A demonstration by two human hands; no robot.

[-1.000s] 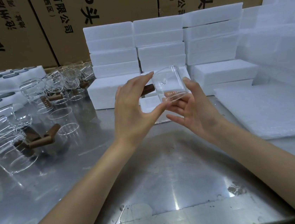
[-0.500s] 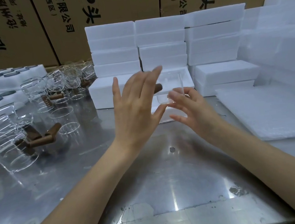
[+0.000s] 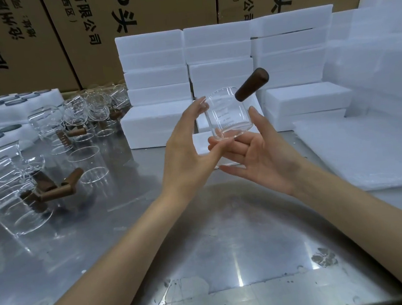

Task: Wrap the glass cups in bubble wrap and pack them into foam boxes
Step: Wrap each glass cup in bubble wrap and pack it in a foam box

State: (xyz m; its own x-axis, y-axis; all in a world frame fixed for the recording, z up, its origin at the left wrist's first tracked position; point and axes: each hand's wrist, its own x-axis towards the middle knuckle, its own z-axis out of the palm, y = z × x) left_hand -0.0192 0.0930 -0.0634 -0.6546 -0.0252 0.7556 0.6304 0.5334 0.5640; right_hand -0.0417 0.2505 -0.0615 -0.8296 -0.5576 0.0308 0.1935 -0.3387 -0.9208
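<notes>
- A person is working at a steel table (image 3: 228,224), both forearms reaching toward twelve o'clock, and no cup in sight is wearing wrap yet, so the job is looking barely begun.
- The left hand (image 3: 185,154) is steadying a glass cup (image 3: 227,114) at centre frame: thumb under its lower rim, fingers laid against its nine o'clock wall.
- The right hand (image 3: 257,151) is cradling the same cup from below, palm up, fingers spread and only lightly bent, thumb resting on the three o'clock wall.
- The cup is being held upside down in the air above the table, its brown handle (image 3: 252,85) pointing toward one o'clock.
- Half a second earlier the left hand was standing flat and fanned in front of the cup, hiding most of it; a second back the handle was pointing toward nine o'clock, so the cup is being turned.
- At three o'clock, a white sheet of wrap (image 3: 370,150) is lying flat, unused.
- At nine to ten o'clock, more bare cups (image 3: 11,189) are waiting in a cluster.
- Beyond the hands, at twelve o'clock, stacked foam boxes (image 3: 219,57) are sitting closed; wrapping and packing are both left to do.
</notes>
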